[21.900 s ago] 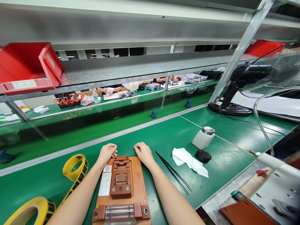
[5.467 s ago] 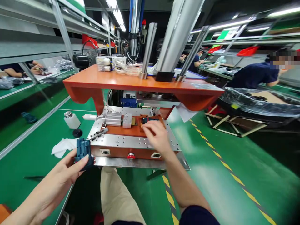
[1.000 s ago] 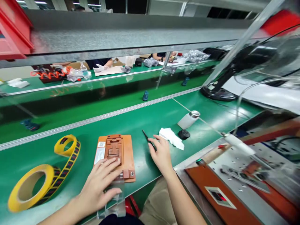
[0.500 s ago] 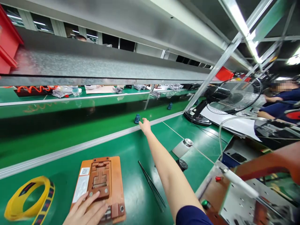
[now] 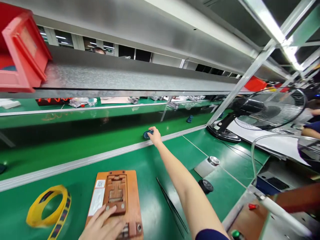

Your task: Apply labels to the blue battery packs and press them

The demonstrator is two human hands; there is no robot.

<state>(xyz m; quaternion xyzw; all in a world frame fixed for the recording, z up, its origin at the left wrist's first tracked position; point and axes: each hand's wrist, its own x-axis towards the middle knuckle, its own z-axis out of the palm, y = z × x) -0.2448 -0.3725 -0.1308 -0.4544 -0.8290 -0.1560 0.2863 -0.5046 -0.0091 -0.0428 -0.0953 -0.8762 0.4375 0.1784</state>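
My right hand point(image 5: 155, 136) reaches out over the green conveyor belt point(image 5: 82, 141), its thumb and fingers closed on a small dark blue part point(image 5: 147, 134). The part looks tipped over; its exact kind is too small to make out. My left hand point(image 5: 106, 225) lies with fingers stretched out on the lower end of an orange-brown fixture point(image 5: 133, 196), which has a shaped recess and a white label. Between the fixture and my right forearm lies a pair of black tweezers point(image 5: 171, 206).
A yellow tape roll point(image 5: 32, 215) lies left of the fixture. Right of my forearm are a white bottle with a metal top point(image 5: 206, 166) and a black round object point(image 5: 205, 186). Beyond stands a black fan point(image 5: 225, 130). Another blue part point(image 5: 190, 119) sits farther along the belt. A metal shelf point(image 5: 125, 75) spans overhead.
My right hand has moved from beside the blue part to closing on it, and the part has gone from upright to tipped. The view has turned slightly left. My left hand stays on the fixture.
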